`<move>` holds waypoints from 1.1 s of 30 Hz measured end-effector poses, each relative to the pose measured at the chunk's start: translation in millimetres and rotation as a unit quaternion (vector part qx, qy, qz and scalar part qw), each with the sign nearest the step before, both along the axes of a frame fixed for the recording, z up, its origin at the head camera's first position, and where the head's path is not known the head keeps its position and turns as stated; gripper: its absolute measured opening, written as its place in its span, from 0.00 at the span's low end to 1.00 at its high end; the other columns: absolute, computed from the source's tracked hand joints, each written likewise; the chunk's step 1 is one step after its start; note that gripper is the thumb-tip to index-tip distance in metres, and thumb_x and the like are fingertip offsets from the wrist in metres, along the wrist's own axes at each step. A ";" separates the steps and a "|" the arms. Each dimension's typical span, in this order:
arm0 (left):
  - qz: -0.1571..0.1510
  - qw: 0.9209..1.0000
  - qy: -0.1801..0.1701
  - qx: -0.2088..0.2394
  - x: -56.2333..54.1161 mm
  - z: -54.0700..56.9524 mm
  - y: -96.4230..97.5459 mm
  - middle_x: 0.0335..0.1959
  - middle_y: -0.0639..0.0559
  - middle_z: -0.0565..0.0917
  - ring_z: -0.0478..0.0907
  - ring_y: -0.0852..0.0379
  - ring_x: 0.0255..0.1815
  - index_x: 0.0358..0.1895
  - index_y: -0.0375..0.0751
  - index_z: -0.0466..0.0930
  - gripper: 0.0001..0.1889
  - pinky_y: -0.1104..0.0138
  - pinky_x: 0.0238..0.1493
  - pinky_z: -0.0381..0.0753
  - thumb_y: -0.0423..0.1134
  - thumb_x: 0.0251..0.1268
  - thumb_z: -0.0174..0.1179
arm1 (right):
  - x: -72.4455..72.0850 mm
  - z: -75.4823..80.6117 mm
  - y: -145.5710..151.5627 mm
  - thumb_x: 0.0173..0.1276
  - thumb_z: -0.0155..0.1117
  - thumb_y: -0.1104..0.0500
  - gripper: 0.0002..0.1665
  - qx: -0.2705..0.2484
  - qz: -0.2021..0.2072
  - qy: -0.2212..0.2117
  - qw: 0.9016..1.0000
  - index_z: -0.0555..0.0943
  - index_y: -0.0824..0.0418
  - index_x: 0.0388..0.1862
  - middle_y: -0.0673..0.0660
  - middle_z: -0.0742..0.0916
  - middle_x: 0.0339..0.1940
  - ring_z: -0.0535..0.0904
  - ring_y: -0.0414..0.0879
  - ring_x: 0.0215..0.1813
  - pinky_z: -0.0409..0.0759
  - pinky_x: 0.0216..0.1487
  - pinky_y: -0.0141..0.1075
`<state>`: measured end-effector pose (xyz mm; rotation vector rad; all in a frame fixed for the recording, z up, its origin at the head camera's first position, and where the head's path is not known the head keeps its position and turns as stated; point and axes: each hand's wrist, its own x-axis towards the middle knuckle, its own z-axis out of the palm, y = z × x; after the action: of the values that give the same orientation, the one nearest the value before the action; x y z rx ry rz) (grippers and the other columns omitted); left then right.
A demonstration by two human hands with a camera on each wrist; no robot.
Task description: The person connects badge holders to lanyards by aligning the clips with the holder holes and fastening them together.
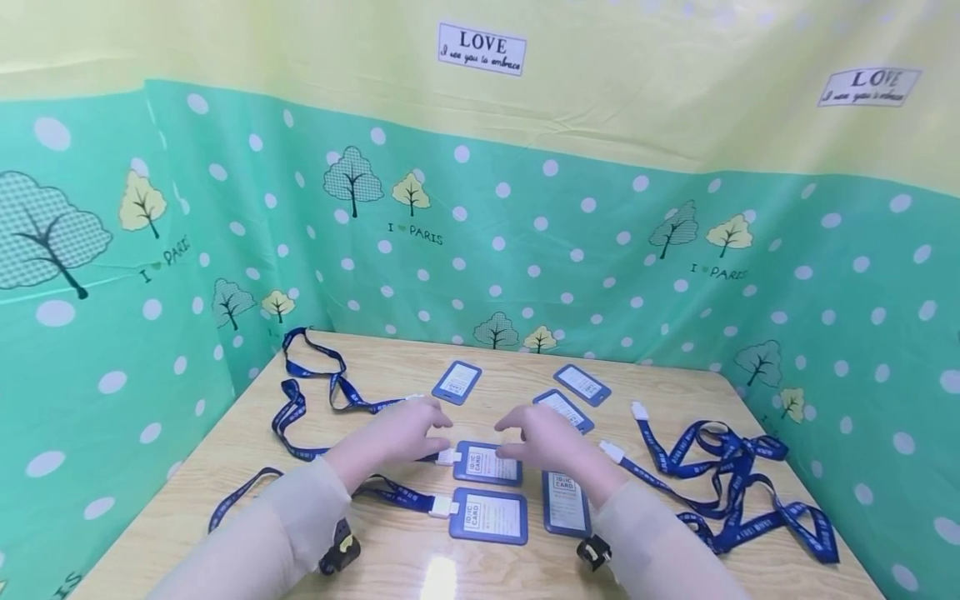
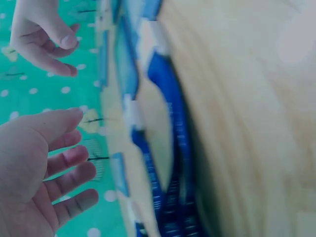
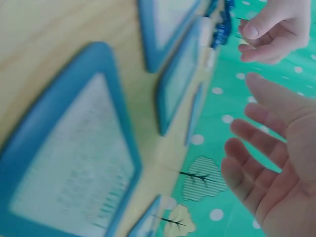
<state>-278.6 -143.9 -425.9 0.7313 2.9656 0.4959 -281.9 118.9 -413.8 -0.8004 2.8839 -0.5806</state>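
Note:
In the head view, my left hand [image 1: 401, 429] hovers over the table's middle with loosely bent fingers and nothing in its grasp. Facing it, my right hand [image 1: 547, 437] is also above the table, fingers relaxed and holding nothing. Below and between them lies a blue-framed ID card holder [image 1: 468, 473], its end at a lanyard's white clip [image 1: 447, 457]. Nearer me is another card holder [image 1: 489, 517], also joined to a clip. An upright-turned card holder [image 1: 566, 504] lies under the right wrist. The left wrist view shows the left palm [image 2: 49, 173]; the right wrist view shows the right palm [image 3: 281, 158].
Farther back lie card holders at left [image 1: 457, 382] and right [image 1: 582, 384], plus one partly behind my right hand [image 1: 558, 407]. Dark blue lanyards pile up at the right [image 1: 738, 483] and trail along the left [image 1: 292, 417]. A green dotted curtain [image 1: 465, 250] surrounds the table.

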 end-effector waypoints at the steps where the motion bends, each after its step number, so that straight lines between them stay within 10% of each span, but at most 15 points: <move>1: 0.002 1.000 0.012 -0.002 0.1 3.6 -1.1 0.60 0.46 0.82 0.80 0.47 0.59 0.57 0.46 0.86 0.19 0.51 0.60 0.80 0.50 0.69 0.67 | 0.3 3.9 1.0 0.66 0.75 0.46 0.23 -0.013 0.005 0.006 1.000 0.86 0.50 0.57 0.49 0.87 0.55 0.83 0.49 0.57 0.83 0.54 0.44; 15: 0.020 0.979 0.184 0.084 2.8 47.5 -17.2 0.53 0.51 0.81 0.80 0.50 0.54 0.57 0.44 0.86 0.19 0.55 0.53 0.83 0.50 0.68 0.68 | -3.2 45.9 17.1 0.70 0.71 0.52 0.19 -0.244 0.038 0.072 0.966 0.86 0.54 0.58 0.49 0.88 0.53 0.83 0.43 0.49 0.85 0.46 0.36; 26: 0.053 0.968 0.199 0.143 -0.2 68.0 -23.2 0.58 0.46 0.79 0.78 0.45 0.57 0.68 0.41 0.77 0.28 0.50 0.58 0.81 0.48 0.69 0.67 | -20.1 56.0 16.6 0.73 0.69 0.53 0.27 -0.389 0.012 -0.007 0.921 0.77 0.53 0.69 0.52 0.82 0.63 0.81 0.50 0.61 0.83 0.57 0.43; 33: 0.068 0.966 0.195 0.158 -10.1 68.6 -22.7 0.61 0.44 0.78 0.76 0.42 0.63 0.67 0.42 0.77 0.27 0.48 0.64 0.77 0.48 0.69 0.67 | -30.4 54.2 5.1 0.73 0.67 0.56 0.33 -0.484 0.014 -0.064 0.873 0.71 0.59 0.74 0.58 0.79 0.67 0.77 0.57 0.66 0.83 0.58 0.41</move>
<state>-288.8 -166.6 -357.3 0.7242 3.3628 0.9544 -312.3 124.0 -359.6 -0.8042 2.3144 -2.0394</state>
